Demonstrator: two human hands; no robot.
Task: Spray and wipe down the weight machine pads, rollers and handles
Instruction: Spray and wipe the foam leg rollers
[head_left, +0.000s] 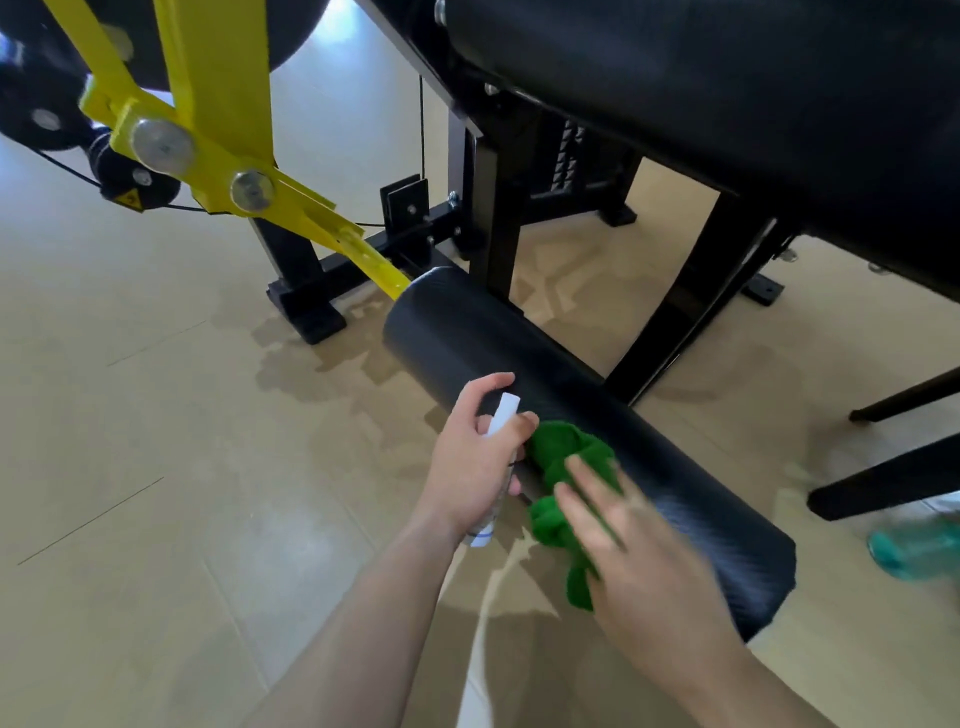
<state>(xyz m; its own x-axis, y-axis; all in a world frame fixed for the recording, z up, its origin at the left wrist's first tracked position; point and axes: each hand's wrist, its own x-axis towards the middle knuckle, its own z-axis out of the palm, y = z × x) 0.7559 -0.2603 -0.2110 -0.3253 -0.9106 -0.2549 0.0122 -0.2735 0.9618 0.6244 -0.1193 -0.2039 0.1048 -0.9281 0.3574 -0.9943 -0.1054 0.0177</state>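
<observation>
- Two hands are working low in the foreground. The right hand is lying over the green cloth, its fingers straight and spread, pressing rather than gripping. The hand is showing blurred, so finer detail I cannot tell.
- The green cloth is sitting bunched against the near half of the roller, on the side facing the person. It is looking soft and light, so it is probably handling best flattened under the palm, with its loose tail gathered in.
- Just left of the cloth, the left hand is wrapping round the spray bottle, one finger arching over the white nozzle. The bottle is looking small, clear and light, perhaps slick when wet, so a hold round its body is seeming right.
- The roller is hanging above the floor, running from lower right toward the middle. Its black skin is looking smooth and padded, likely yielding under pressure and perhaps turning on its axle.
- Damp patches are showing on the floor beneath it, and a teal bottle is lying at the floor's right edge.
- Farther off, the yellow lever arm is meeting the roller's far end, beside the black frame and the seat pad.
</observation>
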